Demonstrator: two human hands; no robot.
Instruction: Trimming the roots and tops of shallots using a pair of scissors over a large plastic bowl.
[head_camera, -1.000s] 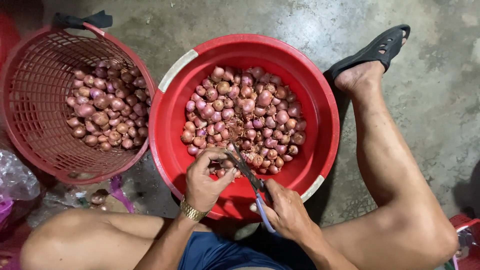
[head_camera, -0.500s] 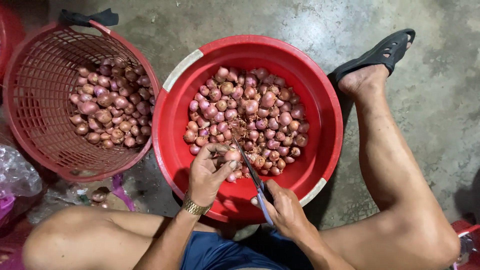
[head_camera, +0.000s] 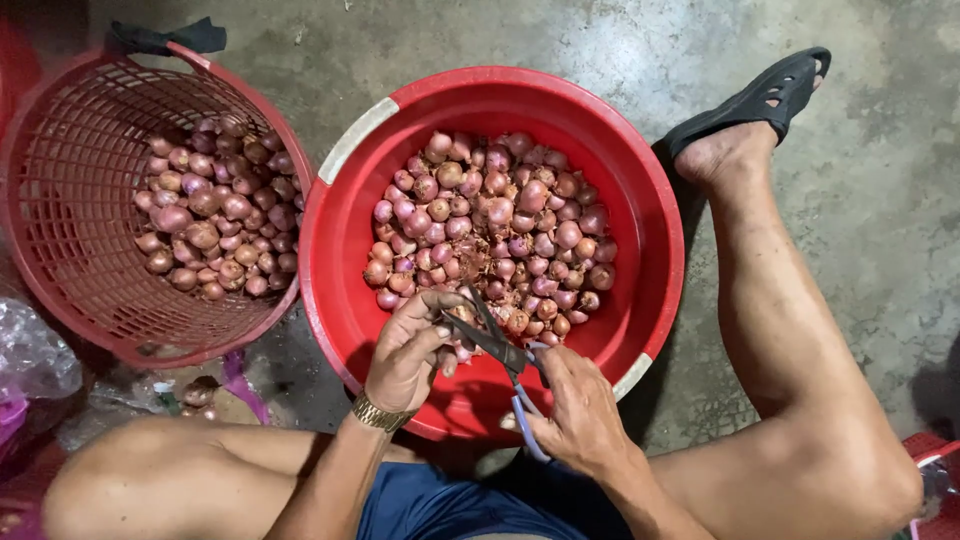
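Observation:
I sit on a concrete floor over a round red tub (head_camera: 350, 290) holding several purple shallots (head_camera: 500, 225). My left hand (head_camera: 408, 350), with a gold watch at the wrist, pinches one shallot (head_camera: 462, 316) above the tub's near rim. My right hand (head_camera: 578, 410) grips blue-handled scissors (head_camera: 505, 352), whose blades reach up to the shallot in my left hand.
A red slatted basket (head_camera: 60, 250) with more shallots stands to the left of the tub, a dark cloth (head_camera: 165, 38) on its far rim. My right leg, in a black sandal (head_camera: 765, 95), stretches past the tub. Plastic bags (head_camera: 35, 350) lie at lower left.
The view has shifted slightly. My hands stay at the tub's near rim, the scissors working at the shallot between my left fingers.

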